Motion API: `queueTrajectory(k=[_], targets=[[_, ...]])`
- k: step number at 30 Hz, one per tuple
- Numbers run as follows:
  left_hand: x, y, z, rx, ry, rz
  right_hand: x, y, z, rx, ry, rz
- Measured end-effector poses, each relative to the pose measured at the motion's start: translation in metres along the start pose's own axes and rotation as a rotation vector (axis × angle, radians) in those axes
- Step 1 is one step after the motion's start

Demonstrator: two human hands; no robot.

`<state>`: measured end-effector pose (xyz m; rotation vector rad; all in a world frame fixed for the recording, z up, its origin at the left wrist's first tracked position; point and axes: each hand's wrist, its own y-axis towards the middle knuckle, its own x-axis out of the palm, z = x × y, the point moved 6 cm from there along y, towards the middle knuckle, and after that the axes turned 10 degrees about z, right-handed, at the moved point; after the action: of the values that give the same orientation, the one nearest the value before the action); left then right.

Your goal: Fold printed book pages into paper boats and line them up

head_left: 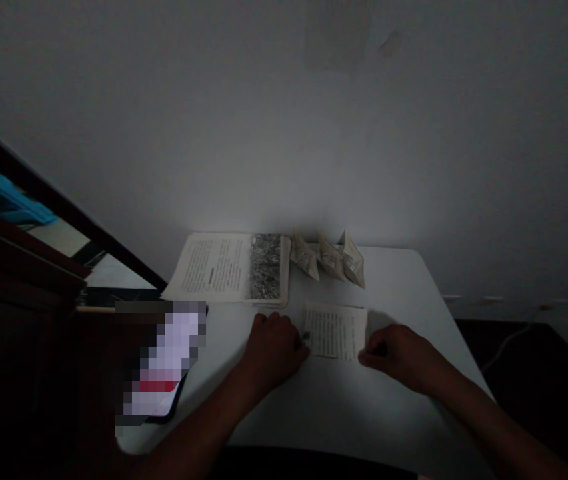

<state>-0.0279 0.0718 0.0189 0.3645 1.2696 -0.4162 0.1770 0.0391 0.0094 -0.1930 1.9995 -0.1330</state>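
Observation:
A small printed paper sheet (337, 331) lies flat on the white table (404, 293) between my hands. My left hand (273, 350) rests at the sheet's left edge with its fingers curled, pinching that edge. At the right edge my right hand (398, 355) has its fingers curled too and touches the lower right corner. Behind the sheet stand three folded paper shapes (330, 257) in a row. An open book (233, 268) with text and a grey picture lies at the back left.
A phone (164, 363) with a lit screen lies at the table's left edge. A grey wall rises right behind the table. Dark wooden furniture (19, 280) stands to the left, and a cable (507, 343) runs over the dark floor on the right.

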Motion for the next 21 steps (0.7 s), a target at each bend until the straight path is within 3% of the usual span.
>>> queueTrajectory(k=[15, 21], targets=[[-0.005, 0.003, -0.011, -0.057, -0.087, -0.032, 0.001, 0.002, 0.000, -0.006, 0.041, -0.006], [-0.006, -0.003, -0.021, -0.093, -0.262, 0.070, -0.010, 0.004, -0.005, -0.032, 0.078, 0.049]])
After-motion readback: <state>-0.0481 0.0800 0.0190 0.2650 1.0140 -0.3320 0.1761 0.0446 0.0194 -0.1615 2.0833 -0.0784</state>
